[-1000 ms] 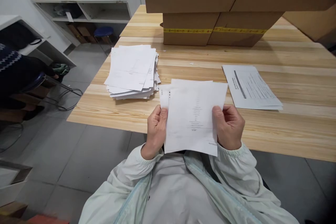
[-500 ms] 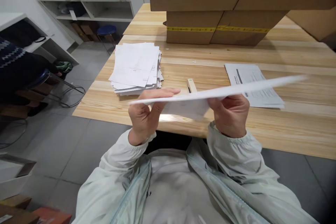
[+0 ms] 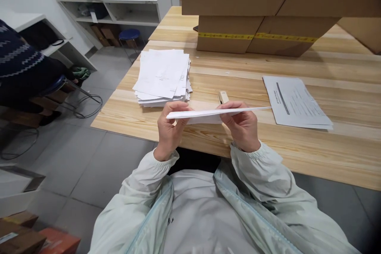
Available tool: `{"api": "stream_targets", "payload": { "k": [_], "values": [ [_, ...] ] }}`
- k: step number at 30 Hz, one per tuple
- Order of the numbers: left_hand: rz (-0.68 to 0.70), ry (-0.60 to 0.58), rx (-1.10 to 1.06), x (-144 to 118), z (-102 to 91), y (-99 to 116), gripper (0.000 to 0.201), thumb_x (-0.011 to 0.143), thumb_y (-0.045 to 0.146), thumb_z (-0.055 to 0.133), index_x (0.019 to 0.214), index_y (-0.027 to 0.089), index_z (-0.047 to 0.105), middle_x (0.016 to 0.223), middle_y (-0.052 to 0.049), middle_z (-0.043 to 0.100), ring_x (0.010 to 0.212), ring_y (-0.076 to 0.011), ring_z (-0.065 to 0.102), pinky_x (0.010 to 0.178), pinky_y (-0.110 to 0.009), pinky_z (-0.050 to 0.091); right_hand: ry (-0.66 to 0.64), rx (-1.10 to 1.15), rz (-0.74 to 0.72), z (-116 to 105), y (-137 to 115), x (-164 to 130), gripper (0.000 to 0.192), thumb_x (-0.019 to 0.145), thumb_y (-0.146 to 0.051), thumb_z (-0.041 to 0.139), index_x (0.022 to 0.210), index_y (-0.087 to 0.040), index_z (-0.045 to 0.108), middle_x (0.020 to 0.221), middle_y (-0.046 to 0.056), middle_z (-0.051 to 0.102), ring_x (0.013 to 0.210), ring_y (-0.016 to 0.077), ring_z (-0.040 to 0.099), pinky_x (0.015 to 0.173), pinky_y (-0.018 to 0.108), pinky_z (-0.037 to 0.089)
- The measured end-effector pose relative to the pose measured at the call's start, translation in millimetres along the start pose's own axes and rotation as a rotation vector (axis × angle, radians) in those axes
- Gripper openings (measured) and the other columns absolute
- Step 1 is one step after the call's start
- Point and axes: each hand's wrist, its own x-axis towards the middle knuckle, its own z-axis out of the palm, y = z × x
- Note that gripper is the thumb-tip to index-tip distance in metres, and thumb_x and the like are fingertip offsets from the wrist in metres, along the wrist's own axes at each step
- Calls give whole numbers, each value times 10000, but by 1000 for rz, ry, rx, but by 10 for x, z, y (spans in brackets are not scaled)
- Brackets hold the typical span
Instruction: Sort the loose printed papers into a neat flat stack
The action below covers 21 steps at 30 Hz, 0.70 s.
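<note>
Paper sheets, light and floppy, sit edge-on just above the table edge, my left hand and right hand pinched shut on their near corners; I'd grip the edges.

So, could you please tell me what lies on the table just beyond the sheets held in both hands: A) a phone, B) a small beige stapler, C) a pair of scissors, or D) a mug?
B: a small beige stapler lies just beyond the held sheets, between the paper stack and the printed forms.
</note>
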Motion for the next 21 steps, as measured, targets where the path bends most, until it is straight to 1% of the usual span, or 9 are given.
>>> {"api": "stream_targets", "payload": {
  "k": [5, 8, 11, 13, 14, 16, 18, 20, 21],
  "values": [
    [31, 50, 67, 14, 37, 11, 297, 882, 464, 704, 977, 183, 683, 939, -45, 730, 846, -147, 676, 761, -249, 528, 24, -31, -42, -1, 62, 0, 324, 839, -521, 733, 992, -239, 681, 970, 42, 734, 913, 193, 681, 832, 343, 564],
    [72, 53, 95, 27, 74, 48, 270, 932, 440, 649, 1034, 192, 679, 963, -44, 734, 899, -151, 675, 843, -264, 528, 24, -131, -62, 25, 28, -47, 376, 937, -572, 577, 1067, -233, 675, 1031, 64, 733, 1037, 223, 672, 926, 387, 550],
    [162, 84, 105, 3, 145, 159, 351, 962, 415, 614, 1267, 242, 601, 1072, -51, 719, 920, -148, 674, 863, -271, 524, 116, -277, -107, -1, -169, -114, 391, 984, -563, 492, 1072, -231, 679, 981, 59, 718, 982, 221, 673, 893, 396, 554],
    [168, 106, 111, -86, 201, 255, 547, 962, 424, 609, 1465, 298, 434, 1194, -68, 690, 868, -144, 668, 798, -273, 530, 173, -385, -104, -105, -356, -139, 390, 972, -571, 511, 1022, -227, 688, 881, 47, 698, 836, 198, 658, 782, 368, 554],
    [139, 96, 115, -161, 227, 300, 629, 963, 426, 604, 1526, 319, 346, 1229, -75, 679, 813, -138, 657, 744, -271, 528, 158, -431, -69, -192, -447, -143, 403, 959, -588, 522, 978, -222, 690, 825, 42, 682, 762, 184, 633, 710, 346, 540],
    [25, 0, 130, -362, 272, 364, 669, 978, 408, 573, 1571, 338, 273, 1188, -76, 697, 661, -115, 595, 630, -258, 495, 20, -501, 92, -426, -587, -146, 465, 918, -644, 545, 810, -208, 664, 701, 30, 631, 633, 157, 563, 565, 300, 473],
    [-107, -170, 154, -591, 319, 386, 603, 1002, 370, 520, 1566, 315, 314, 1000, -57, 732, 522, -97, 471, 535, -248, 434, -186, -540, 370, -700, -648, -166, 544, 867, -698, 571, 658, -197, 593, 624, 27, 590, 564, 140, 512, 483, 273, 402],
    [-224, -335, 189, -788, 382, 372, 582, 1017, 333, 458, 1575, 250, 316, 811, -28, 709, 464, -99, 366, 497, -252, 391, -341, -509, 674, -955, -634, -225, 563, 816, -717, 619, 640, -184, 590, 627, 35, 612, 565, 146, 532, 486, 269, 412],
    [-274, -406, 205, -860, 421, 358, 595, 1019, 315, 433, 1587, 209, 293, 753, -16, 686, 459, -102, 341, 501, -256, 388, -380, -469, 801, -1061, -609, -267, 549, 793, -709, 652, 672, -174, 618, 662, 44, 646, 589, 158, 563, 512, 276, 441]
  ]
}}
